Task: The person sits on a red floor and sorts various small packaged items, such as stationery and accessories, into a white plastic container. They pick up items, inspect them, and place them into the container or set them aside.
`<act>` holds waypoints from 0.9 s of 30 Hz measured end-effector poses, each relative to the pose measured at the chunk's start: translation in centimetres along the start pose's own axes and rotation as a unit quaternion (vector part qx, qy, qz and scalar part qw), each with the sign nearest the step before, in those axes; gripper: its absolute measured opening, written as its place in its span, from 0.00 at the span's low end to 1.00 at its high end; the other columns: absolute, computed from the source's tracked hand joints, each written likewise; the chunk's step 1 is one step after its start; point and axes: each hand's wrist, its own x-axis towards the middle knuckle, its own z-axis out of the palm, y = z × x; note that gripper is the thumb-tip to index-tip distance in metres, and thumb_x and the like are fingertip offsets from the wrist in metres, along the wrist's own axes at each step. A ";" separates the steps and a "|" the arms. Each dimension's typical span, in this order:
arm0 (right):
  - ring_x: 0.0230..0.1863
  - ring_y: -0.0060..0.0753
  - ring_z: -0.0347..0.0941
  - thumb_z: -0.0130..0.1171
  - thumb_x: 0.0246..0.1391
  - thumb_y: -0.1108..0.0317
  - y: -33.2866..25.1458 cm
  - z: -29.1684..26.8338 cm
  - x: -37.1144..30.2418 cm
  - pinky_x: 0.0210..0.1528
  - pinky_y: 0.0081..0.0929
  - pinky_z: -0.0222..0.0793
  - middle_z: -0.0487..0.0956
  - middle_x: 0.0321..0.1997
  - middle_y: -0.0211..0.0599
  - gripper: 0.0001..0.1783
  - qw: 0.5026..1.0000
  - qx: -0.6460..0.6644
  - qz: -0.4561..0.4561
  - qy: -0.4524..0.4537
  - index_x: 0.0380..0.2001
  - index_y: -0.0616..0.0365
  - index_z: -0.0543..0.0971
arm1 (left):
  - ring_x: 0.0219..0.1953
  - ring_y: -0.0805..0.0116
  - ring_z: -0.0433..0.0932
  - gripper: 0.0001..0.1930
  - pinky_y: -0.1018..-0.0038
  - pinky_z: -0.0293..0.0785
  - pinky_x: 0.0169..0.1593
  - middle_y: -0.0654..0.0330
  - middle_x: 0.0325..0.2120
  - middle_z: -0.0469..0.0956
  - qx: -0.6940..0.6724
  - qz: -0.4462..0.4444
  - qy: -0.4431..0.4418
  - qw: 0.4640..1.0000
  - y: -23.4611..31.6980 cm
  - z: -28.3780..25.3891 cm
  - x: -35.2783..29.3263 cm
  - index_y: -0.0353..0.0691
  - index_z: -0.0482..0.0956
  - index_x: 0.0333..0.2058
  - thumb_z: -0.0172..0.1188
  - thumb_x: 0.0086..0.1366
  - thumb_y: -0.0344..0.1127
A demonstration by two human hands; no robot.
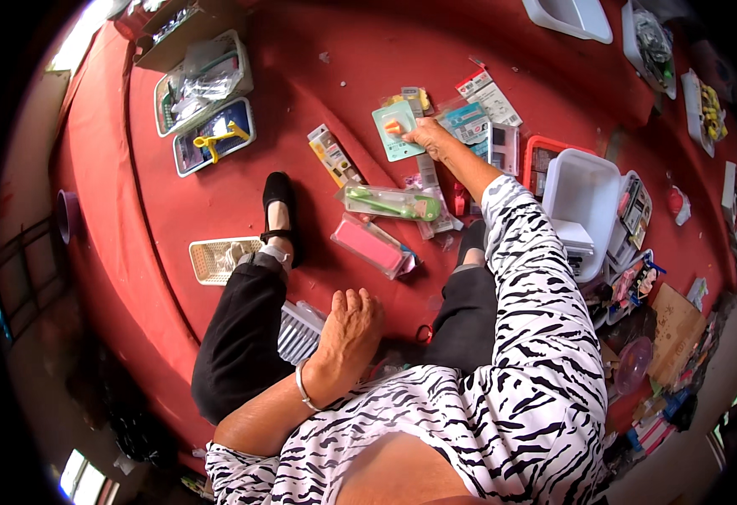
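My right hand (429, 140) reaches far forward, its fingers closed on the edge of a pale teal carded pack (398, 145) with a small orange item at its middle. Back near my lap rests my left hand (353, 326), fingers extended and holding nothing visible; a bracelet circles that wrist. Between my legs lie a clear pack with a green-handled item (392, 203) and a clear pack with a pink block (370, 246). A narrow yellow-and-white carded pack (333, 154) lies left of the teal one. Beside the right hand are a blue-and-white pack (467, 124) and a white printed card (493, 99).
Red cloth (217, 202) covers the ground. At the right stand a white tub (585, 187), a red basket (541, 151) and a brown cardboard piece (675, 335). Left, a blue basket (246, 139) holds a yellow tool (219, 141). A cream basket (208, 263) sits by my left foot.
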 end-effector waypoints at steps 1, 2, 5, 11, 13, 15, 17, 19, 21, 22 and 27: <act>0.33 0.29 0.75 0.54 0.41 0.81 0.3 -0.7 0.3 0.37 0.27 0.71 0.78 0.33 0.35 0.16 0.999 0.043 0.008 -0.012 0.39 0.61 0.75 | 0.43 0.58 0.68 0.20 0.64 0.62 0.49 0.50 0.42 0.69 0.001 0.004 0.005 1.000 0.0 0.0 0.1 0.33 0.68 0.45 0.49 0.52 0.35; 0.33 0.29 0.75 0.54 0.41 0.82 0.8 -1.6 0.2 0.38 0.27 0.71 0.78 0.33 0.36 0.17 0.997 0.077 0.009 -0.030 0.39 0.62 0.74 | 0.41 0.59 0.68 0.17 0.66 0.62 0.47 0.51 0.38 0.70 0.007 0.007 0.031 0.999 0.0 0.1 0.2 0.33 0.70 0.41 0.50 0.51 0.34; 0.32 0.31 0.75 0.57 0.38 0.81 -1.7 -1.3 -4.6 0.37 0.26 0.72 0.77 0.32 0.37 0.18 0.988 0.106 0.026 -0.114 0.38 0.64 0.73 | 0.38 0.60 0.69 0.14 0.68 0.63 0.43 0.52 0.33 0.71 0.000 -0.003 0.058 0.998 0.4 0.5 0.8 0.34 0.71 0.36 0.50 0.50 0.33; 0.30 0.37 0.76 0.65 0.32 0.70 5.3 -1.1 -6.4 0.35 0.34 0.71 0.79 0.28 0.42 0.15 0.918 -0.348 0.037 -0.188 0.28 0.66 0.79 | 0.41 0.57 0.69 0.19 0.65 0.63 0.46 0.52 0.36 0.70 -0.030 0.038 0.055 0.997 0.9 0.3 1.9 0.34 0.68 0.43 0.53 0.49 0.30; 0.33 0.44 0.76 0.66 0.32 0.63 3.3 -0.5 -7.7 0.36 0.38 0.71 0.78 0.31 0.51 0.21 0.852 -0.505 0.037 -0.131 0.31 0.66 0.78 | 0.44 0.55 0.68 0.20 0.64 0.62 0.48 0.50 0.40 0.70 -0.029 0.031 0.059 0.997 1.2 0.3 2.1 0.34 0.67 0.44 0.53 0.50 0.29; 0.37 0.49 0.76 0.49 0.39 0.70 1.9 -2.7 -9.1 0.39 0.42 0.71 0.77 0.32 0.54 0.11 0.883 -0.447 -0.062 0.132 0.26 0.64 0.78 | 0.46 0.55 0.68 0.20 0.64 0.62 0.49 0.49 0.42 0.69 -0.034 0.046 0.058 0.997 1.3 -0.5 2.6 0.34 0.66 0.44 0.53 0.50 0.30; 0.43 0.50 0.71 0.50 0.42 0.69 2.0 -5.2 -8.3 0.41 0.48 0.67 0.72 0.39 0.50 0.13 0.835 -0.414 -0.148 0.331 0.33 0.61 0.72 | 0.47 0.55 0.67 0.22 0.63 0.62 0.50 0.50 0.43 0.69 -0.027 0.042 0.041 0.998 1.3 -0.2 3.0 0.35 0.66 0.45 0.56 0.49 0.30; 0.54 0.54 0.60 0.49 0.46 0.67 -0.7 -8.6 -9.4 0.51 0.50 0.59 0.65 0.50 0.50 0.23 0.792 -0.508 -0.052 0.336 0.47 0.61 0.66 | 0.47 0.55 0.67 0.23 0.63 0.62 0.50 0.50 0.43 0.69 -0.006 0.049 0.041 0.998 1.3 -0.2 3.3 0.35 0.66 0.45 0.57 0.48 0.30; 0.57 0.63 0.56 0.48 0.48 0.66 0.6 -9.8 -9.1 0.51 0.53 0.60 0.61 0.55 0.55 0.29 0.746 -0.530 -0.008 0.403 0.54 0.63 0.60 | 0.47 0.55 0.67 0.23 0.63 0.62 0.50 0.51 0.43 0.69 -0.003 0.049 0.036 0.998 1.4 0.1 3.4 0.36 0.66 0.45 0.58 0.48 0.31; 0.57 0.65 0.55 0.48 0.49 0.66 1.3 -10.2 -9.1 0.50 0.53 0.61 0.59 0.57 0.57 0.30 0.758 -0.518 0.010 0.396 0.56 0.63 0.58 | 0.47 0.55 0.67 0.23 0.63 0.62 0.49 0.51 0.43 0.69 -0.003 0.048 0.035 0.998 1.4 0.1 3.5 0.36 0.66 0.45 0.59 0.48 0.31; 0.49 0.61 0.65 0.56 0.44 0.63 4.5 -12.0 -7.6 0.45 0.46 0.68 0.61 0.53 0.67 0.35 0.725 -0.556 0.012 0.407 0.54 0.67 0.58 | 0.44 0.56 0.67 0.20 0.63 0.62 0.48 0.50 0.41 0.69 -0.006 0.066 0.037 0.997 1.9 -0.4 3.8 0.33 0.66 0.45 0.51 0.51 0.30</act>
